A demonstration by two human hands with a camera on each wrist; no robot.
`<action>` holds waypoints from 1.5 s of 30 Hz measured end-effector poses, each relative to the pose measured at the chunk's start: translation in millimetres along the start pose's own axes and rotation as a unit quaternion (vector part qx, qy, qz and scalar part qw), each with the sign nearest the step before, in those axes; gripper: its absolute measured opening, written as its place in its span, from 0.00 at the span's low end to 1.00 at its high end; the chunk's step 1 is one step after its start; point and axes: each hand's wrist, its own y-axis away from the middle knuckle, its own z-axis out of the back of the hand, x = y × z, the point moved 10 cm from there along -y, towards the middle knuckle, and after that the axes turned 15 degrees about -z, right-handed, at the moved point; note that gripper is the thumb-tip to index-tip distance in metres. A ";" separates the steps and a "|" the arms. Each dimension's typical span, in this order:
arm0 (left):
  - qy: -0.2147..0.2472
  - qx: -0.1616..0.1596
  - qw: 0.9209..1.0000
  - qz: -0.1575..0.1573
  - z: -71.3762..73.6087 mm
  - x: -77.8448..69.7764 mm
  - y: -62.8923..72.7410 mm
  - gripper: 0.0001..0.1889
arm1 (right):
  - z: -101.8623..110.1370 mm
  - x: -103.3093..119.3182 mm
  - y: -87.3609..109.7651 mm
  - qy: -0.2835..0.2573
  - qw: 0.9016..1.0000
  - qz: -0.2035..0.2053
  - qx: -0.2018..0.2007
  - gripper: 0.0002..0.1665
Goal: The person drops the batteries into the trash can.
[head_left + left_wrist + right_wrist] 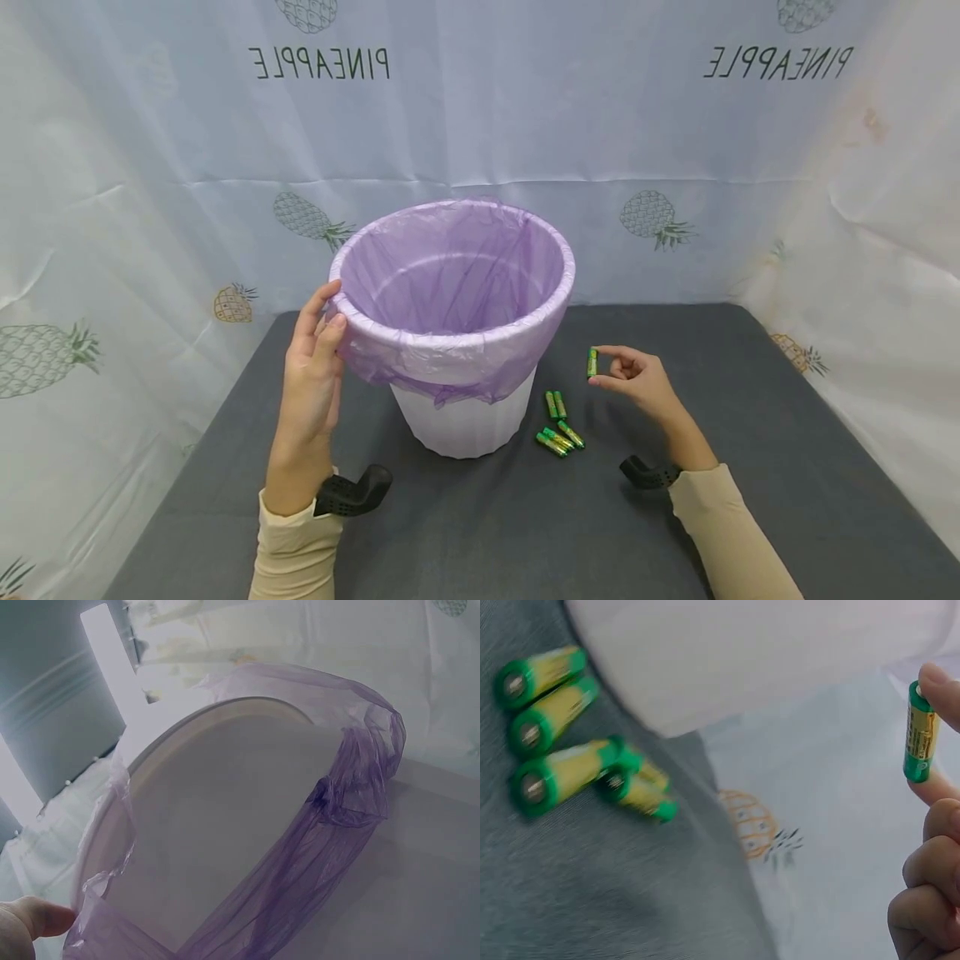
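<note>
A white trash bin (461, 429) stands upright, lined with a purple plastic bag (457, 287) folded over its rim. My left hand (309, 392) grips the bin's left rim through the bag, fingers and thumb at the edge. In the left wrist view, the thumb (49, 916) touches the bag-covered rim. Right of the bin, my right hand (637, 382) pinches a green and gold battery (592, 363) end to end between thumb and index finger, above the table. The right wrist view shows that held battery (920, 733) clearly, the other fingers curled below it.
Several matching batteries (557, 437) lie on the dark tabletop (465, 533) beside the bin's right base. A white curtain (480, 125) with pineapple prints hangs behind and around the table. A black wrist device (352, 493) is on each forearm.
</note>
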 end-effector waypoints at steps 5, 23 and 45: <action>0.001 0.007 1.000 0.004 -0.6 2.8 -0.5 0.20 | 4.9 15.9 3.7 -0.030 1.000 0.006 -0.007 0.22; -0.009 0.005 1.000 0.002 0.1 1.2 -1.5 0.20 | 8.5 58.4 6.2 -0.066 0.997 0.027 0.005 0.24; -0.005 0.002 1.000 -0.001 1.3 1.2 -0.1 0.19 | 7.3 111.5 7.8 -0.119 0.990 0.075 0.027 0.27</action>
